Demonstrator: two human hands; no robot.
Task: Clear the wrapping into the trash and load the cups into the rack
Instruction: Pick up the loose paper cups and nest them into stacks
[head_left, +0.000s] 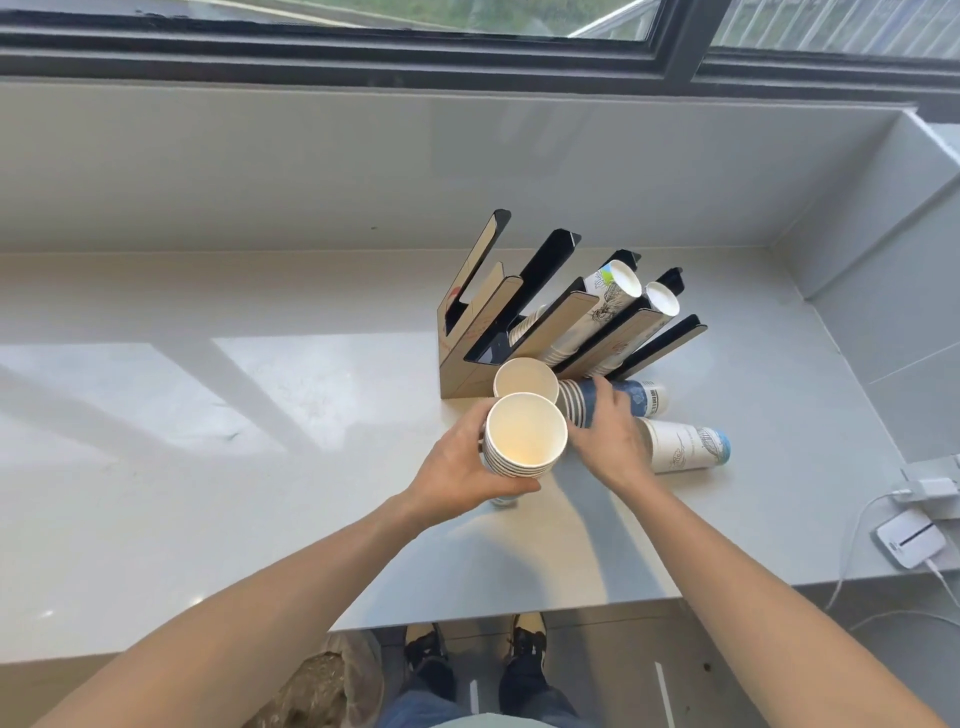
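Our left hand (462, 470) curls around an upright stack of cups (524, 441), mouth facing us, fingers wrapped at its rim. At two o'clock from it, our right hand (608, 441) lies palm-down, gripping a blue stack (613, 402) lying on the counter (208, 467). The rack (545, 322) stands at twelve o'clock, two slots holding cups.

Head-worn view, looking steeply down, close
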